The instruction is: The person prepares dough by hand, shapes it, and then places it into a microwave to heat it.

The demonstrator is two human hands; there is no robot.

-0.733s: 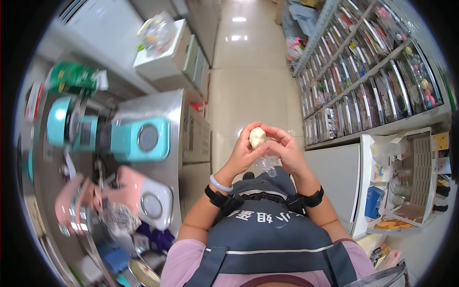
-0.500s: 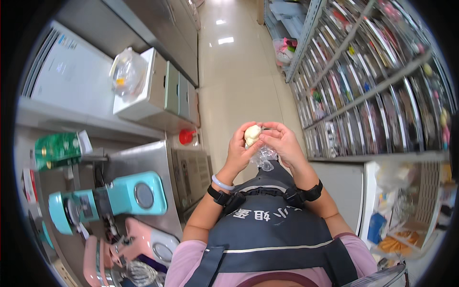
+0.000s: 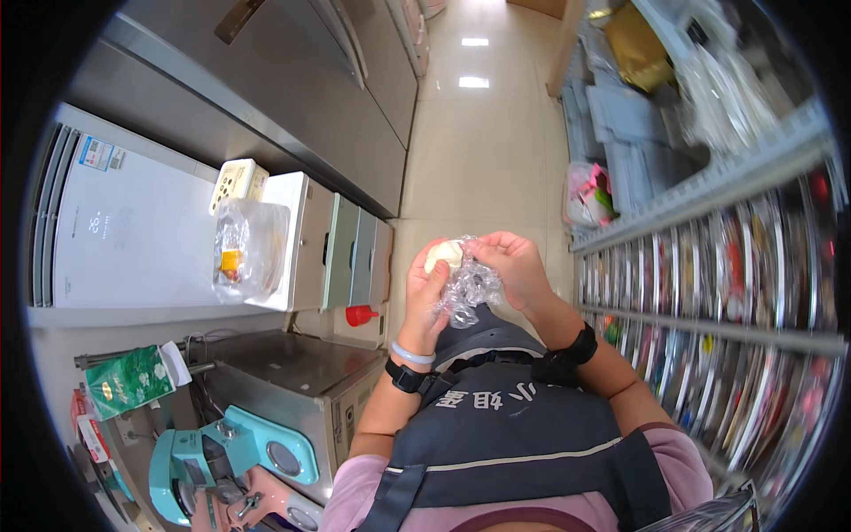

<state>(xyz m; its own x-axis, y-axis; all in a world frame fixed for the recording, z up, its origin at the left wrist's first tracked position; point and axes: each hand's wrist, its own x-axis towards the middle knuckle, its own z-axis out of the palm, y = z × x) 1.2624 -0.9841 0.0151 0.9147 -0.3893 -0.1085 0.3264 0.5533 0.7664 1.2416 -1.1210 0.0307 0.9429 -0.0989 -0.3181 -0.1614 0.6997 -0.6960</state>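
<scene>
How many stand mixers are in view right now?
2. A teal mixer stands at the lower left beside the steel box; a pink mixer sits just below it, cut by the picture's edge. More may be hidden beyond that edge.

A white fridge (image 3: 133, 230) stands at the left, with a clear bag (image 3: 244, 248) and a cream box (image 3: 238, 182) on the white cabinet (image 3: 297, 239) beside it. A red cap (image 3: 359, 315) sits just below. Lower left, a steel machine (image 3: 292, 377) — beside it a green carton (image 3: 133, 379) and a teal mixer (image 3: 230, 452). Steel doors (image 3: 292, 106) line the tiled floor (image 3: 483, 151). At right, shelves (image 3: 709, 293) — packed with goods; a pink bag (image 3: 589, 191) lies near them.
</scene>
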